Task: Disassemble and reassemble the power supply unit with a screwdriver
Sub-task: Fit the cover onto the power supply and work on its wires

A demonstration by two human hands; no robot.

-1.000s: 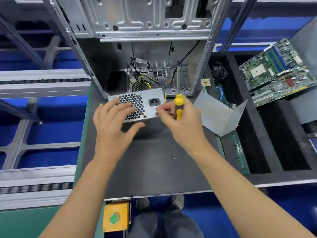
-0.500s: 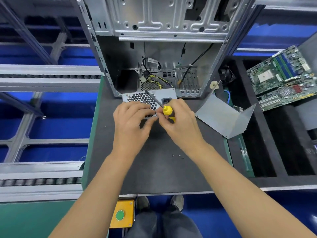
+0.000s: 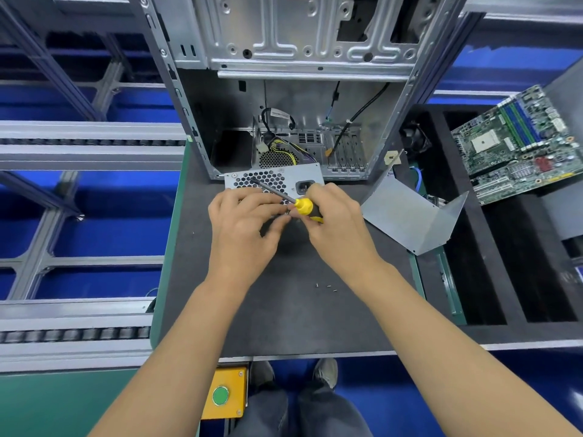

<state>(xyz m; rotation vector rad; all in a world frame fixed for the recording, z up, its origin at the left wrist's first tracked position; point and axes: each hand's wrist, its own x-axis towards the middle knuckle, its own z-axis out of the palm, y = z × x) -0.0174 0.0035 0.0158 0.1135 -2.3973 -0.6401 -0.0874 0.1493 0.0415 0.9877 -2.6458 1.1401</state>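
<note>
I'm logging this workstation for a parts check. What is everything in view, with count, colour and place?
power supply unit: one, grey, on mat before case
screwdriver: one, yellow-handled, shaft across the unit
computer case: one, silver, open, behind unit
loose screws: a few, silver, on black mat
bent metal panel: one, grey, right of unit
motherboard: one, green, far right
button box: one, orange, green button, below table
left hand: rests on unit
right hand: grips screwdriver
</note>
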